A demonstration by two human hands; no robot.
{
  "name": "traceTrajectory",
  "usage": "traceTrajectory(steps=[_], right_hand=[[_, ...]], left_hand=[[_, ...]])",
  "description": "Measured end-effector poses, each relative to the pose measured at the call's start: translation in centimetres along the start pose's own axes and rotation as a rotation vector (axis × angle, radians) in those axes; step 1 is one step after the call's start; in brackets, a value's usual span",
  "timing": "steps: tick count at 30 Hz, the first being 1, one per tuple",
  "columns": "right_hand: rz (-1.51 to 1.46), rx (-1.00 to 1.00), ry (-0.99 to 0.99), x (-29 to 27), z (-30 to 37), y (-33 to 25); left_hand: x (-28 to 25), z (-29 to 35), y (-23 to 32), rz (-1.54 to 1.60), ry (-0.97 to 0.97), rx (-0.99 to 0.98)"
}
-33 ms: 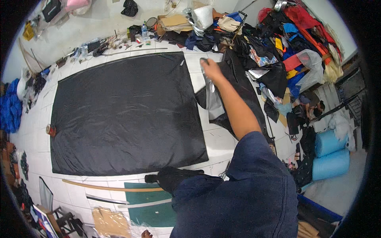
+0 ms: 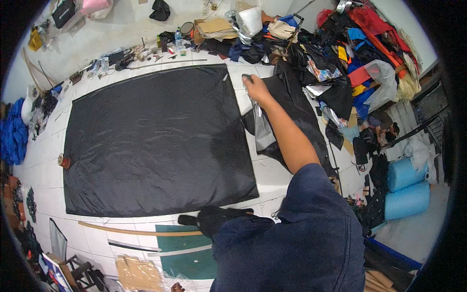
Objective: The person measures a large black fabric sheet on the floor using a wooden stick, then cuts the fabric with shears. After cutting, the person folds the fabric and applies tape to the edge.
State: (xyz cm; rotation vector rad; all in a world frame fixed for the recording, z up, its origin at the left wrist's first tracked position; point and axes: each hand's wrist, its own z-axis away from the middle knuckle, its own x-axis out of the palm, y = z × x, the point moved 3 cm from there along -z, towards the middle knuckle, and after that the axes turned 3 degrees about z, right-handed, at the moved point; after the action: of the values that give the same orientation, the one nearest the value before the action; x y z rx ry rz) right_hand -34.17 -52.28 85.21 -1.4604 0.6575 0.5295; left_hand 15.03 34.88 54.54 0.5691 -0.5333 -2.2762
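My right arm reaches out to the far side. At its end my right hand [image 2: 256,90] is closed, with a small dark bit showing at the fingertips. From this hand a strip of silver-grey cloth [image 2: 264,132] hangs down toward a rumpled black cloth piece [image 2: 292,104] on the floor. To the left a large black fabric sheet [image 2: 155,141] lies spread out, slightly wrinkled. Only a part of my left hand [image 2: 178,287] shows at the lower edge; its fingers are mostly cut off.
A round brown tin-like object [image 2: 63,161] stands on the sheet's left edge. Nearer me lie a green mat [image 2: 187,263], a long wooden strip [image 2: 141,229] and plastic-wrapped tan material [image 2: 138,274]. Scrap heaps [image 2: 360,68] fill the far right; blue rolls [image 2: 407,200] and another person [image 2: 384,127] are at right.
My right hand has moved slightly left and nearer, and the grey strip at it looks narrower. The large black sheet lies as before.
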Motion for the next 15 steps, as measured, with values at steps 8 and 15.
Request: traceTrajectory(steps=[8, 15], right_hand=[[0.183, -0.084, -0.053, 15.8, 10.0, -10.2], [0.107, 0.036, 0.021, 20.7, 6.8, -19.0]], left_hand=[[-14.4, -1.8, 6.9, 0.304, 0.021, -0.04], [-14.4, -6.5, 14.7, 0.025, -0.008, -0.001]])
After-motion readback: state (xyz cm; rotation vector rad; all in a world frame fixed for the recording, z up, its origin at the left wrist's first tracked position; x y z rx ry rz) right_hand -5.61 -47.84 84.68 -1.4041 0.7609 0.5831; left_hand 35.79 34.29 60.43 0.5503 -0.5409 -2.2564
